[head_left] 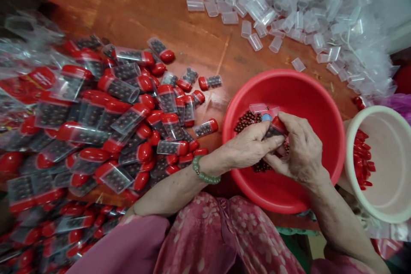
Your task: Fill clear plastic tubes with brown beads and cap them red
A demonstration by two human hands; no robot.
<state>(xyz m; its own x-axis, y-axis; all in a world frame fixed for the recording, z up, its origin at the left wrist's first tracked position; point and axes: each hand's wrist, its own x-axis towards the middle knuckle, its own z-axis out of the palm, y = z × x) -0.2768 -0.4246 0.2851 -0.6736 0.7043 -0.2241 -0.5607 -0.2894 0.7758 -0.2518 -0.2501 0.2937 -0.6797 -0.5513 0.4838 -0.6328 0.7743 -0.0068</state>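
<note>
My left hand (253, 143) and my right hand (300, 145) meet over a red plastic basin (282, 75). Between their fingertips is a clear tube with a red cap (274, 129), and dark beads show inside it. The fingers hide part of this tube. Loose dark brown beads (246, 121) lie in the basin beyond my left hand, and more lie below my hands. A small clear tube (258, 108) and a small pale blue object (266, 117) rest near the beads. A green bead bracelet (204, 171) circles my left wrist.
A large heap of red-capped, bead-filled tubes (105, 115) covers the wooden table (144, 17) to the left. Uncapped clear tubes (257, 4) are piled at the far side. A cream bucket (349, 167) holding red caps stands right. My pink floral clothing (224, 239) fills the foreground.
</note>
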